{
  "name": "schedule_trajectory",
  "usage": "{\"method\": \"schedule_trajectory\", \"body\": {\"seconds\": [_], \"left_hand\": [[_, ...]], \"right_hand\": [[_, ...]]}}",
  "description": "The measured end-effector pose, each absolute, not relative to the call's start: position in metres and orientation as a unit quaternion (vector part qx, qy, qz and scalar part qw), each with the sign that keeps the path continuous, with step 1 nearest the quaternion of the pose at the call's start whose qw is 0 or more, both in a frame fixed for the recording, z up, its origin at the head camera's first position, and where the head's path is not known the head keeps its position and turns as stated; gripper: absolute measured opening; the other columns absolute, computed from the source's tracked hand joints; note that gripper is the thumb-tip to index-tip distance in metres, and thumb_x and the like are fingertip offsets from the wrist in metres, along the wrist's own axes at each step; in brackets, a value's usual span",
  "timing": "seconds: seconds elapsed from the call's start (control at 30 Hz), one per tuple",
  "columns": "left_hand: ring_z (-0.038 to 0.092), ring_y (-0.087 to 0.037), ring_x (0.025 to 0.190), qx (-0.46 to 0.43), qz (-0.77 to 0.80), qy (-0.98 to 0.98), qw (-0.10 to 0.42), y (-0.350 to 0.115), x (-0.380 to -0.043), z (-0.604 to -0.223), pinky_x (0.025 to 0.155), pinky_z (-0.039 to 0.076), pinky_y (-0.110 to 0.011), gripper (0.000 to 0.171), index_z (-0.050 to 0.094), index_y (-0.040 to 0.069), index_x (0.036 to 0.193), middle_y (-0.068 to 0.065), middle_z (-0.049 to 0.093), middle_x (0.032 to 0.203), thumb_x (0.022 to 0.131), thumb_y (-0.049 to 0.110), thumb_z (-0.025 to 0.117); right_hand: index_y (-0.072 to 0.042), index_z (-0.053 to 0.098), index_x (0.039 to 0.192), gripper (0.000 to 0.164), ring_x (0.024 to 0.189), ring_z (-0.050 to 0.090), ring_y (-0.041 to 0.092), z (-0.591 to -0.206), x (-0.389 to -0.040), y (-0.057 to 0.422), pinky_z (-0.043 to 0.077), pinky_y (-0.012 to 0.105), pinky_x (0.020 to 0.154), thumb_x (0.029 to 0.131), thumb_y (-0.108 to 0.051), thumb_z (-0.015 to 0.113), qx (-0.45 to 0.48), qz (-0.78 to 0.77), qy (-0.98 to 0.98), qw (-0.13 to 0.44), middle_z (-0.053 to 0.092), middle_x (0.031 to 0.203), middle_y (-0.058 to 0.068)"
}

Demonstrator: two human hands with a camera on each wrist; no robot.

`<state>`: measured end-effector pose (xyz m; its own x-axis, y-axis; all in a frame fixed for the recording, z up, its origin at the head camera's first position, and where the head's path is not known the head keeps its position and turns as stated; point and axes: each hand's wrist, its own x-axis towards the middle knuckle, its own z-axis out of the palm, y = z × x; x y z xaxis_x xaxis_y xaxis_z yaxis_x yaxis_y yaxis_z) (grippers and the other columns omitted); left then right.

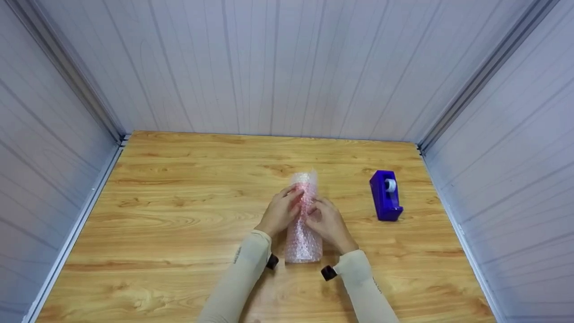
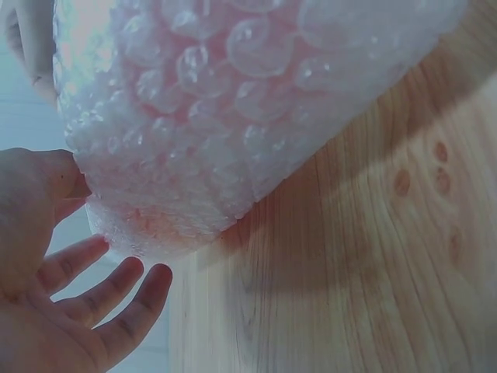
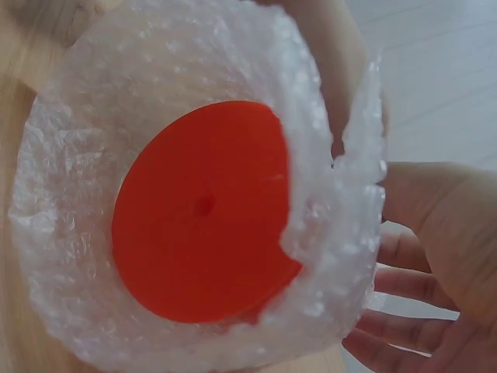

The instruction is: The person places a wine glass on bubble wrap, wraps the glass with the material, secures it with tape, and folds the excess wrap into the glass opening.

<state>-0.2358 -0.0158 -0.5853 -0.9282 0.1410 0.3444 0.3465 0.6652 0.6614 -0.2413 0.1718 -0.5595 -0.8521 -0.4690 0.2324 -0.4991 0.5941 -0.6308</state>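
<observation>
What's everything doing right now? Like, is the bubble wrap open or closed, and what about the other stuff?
Bubble wrap: rolled into a tube, one end open.
Red object: inside the wrap, round end showing.
Left hand: touching the wrap.
Right hand: touching the wrap.
Tape dispenser: on the table, untouched.
Tape roll: in the dispenser.

Print on the sleeves, head view. Left sleeve (image 1: 235,280): one short line of dark print (image 1: 237,255), set on the outer side near the cuff and running along the forearm; too small to read. Right sleeve (image 1: 367,289): a similar dark mark (image 1: 377,285), similarly placed, equally illegible.
</observation>
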Motion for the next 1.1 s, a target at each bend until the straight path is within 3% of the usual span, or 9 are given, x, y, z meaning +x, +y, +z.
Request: {"method": "schedule_trajectory", "body": {"seconds": [0.1, 0.33, 0.57, 0.8, 1.1], "left_hand": [[0.05, -0.037, 0.129, -0.133, -0.387, -0.902, 0.137, -0.016, -0.235, -0.584, 0.108, 0.039, -0.047, 0.043, 0.061, 0.005, 0.137, -0.015, 0.049, 0.147, 0.095, 0.011, 0.068], [0.052, -0.038, 0.112, -0.135, -0.385, -0.895, 0.179, -0.017, -0.234, -0.586, 0.092, 0.049, -0.046, 0.037, 0.066, 0.004, 0.13, -0.02, 0.054, 0.127, 0.094, 0.01, 0.07], [0.056, -0.035, 0.11, -0.168, -0.377, -0.886, 0.209, -0.023, -0.235, -0.587, 0.095, 0.049, -0.044, 0.036, 0.066, 0.002, 0.126, -0.018, 0.059, 0.128, 0.091, 0.004, 0.072], [0.06, -0.033, 0.109, -0.176, -0.395, -0.884, 0.18, -0.029, -0.237, -0.581, 0.095, 0.051, -0.042, 0.035, 0.067, 0.002, 0.125, -0.018, 0.061, 0.121, 0.091, -0.001, 0.069], [0.057, -0.021, 0.083, -0.17, -0.377, -0.9, 0.134, -0.032, -0.248, -0.572, 0.073, 0.053, -0.034, 0.044, 0.058, 0.009, 0.14, -0.014, 0.056, 0.108, 0.097, 0.017, 0.067]], "right_hand": [[-0.006, 0.068, 0.09, 0.014, 0.127, 0.05, 0.042, -0.561, -0.241, 0.174, 0.038, 0.052, 0.108, 0.079, -0.006, 0.076, 0.283, 0.365, -0.887, 0.021, 0.056, 0.136, 0.022], [-0.006, 0.069, 0.093, 0.015, 0.129, 0.049, 0.04, -0.559, -0.24, 0.174, 0.036, 0.052, 0.109, 0.08, -0.007, 0.076, 0.305, 0.362, -0.881, 0.021, 0.056, 0.136, 0.022], [-0.005, 0.069, 0.095, 0.01, 0.127, 0.051, 0.039, -0.557, -0.24, 0.17, 0.039, 0.051, 0.107, 0.089, -0.011, 0.074, 0.324, 0.36, -0.875, 0.029, 0.058, 0.134, 0.021], [-0.003, 0.069, 0.095, 0.008, 0.123, 0.055, 0.038, -0.555, -0.241, 0.165, 0.042, 0.048, 0.105, 0.094, -0.011, 0.069, 0.346, 0.342, -0.871, 0.058, 0.06, 0.131, 0.022], [-0.005, 0.069, 0.097, 0.008, 0.125, 0.054, 0.036, -0.552, -0.242, 0.16, 0.042, 0.047, 0.106, 0.096, -0.012, 0.066, 0.336, 0.331, -0.881, 0.044, 0.06, 0.133, 0.02]]}}
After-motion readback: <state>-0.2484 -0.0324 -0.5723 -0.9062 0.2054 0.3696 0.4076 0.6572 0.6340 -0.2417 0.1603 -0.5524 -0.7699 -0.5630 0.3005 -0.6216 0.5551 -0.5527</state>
